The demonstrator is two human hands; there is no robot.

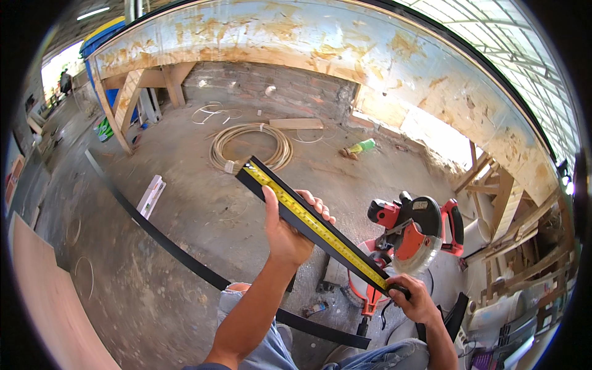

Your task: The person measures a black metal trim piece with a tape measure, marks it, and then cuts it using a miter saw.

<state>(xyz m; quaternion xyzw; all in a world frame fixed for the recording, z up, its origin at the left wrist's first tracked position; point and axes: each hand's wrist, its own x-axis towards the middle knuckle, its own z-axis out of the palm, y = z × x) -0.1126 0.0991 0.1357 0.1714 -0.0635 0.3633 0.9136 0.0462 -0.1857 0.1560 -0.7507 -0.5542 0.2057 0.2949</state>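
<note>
Holding: the left hand (285, 231) wrapped the middle of a black bar (314, 225), thumb up over its top edge, fingers curled behind, so the piece stayed lifted off the floor.
Right hand: the right hand (414, 299) closed on the bar's lower right end, pinching the yellow tape measure (317, 227) down there, seemingly to keep the blade taut.
Tape: the blade lay flat along the bar's face, running from centre frame down to lower right, scale facing up where it could be read.
Bar position: tilted diagonally, upper end toward centre, above the person's knees.
Behind: a red mitre saw (414, 234) sat just right of the bar on the floor.
Farther out: a coil of hose (250, 147) at upper centre; a long black strip (185, 259) across the concrete floor (172, 203).
</note>
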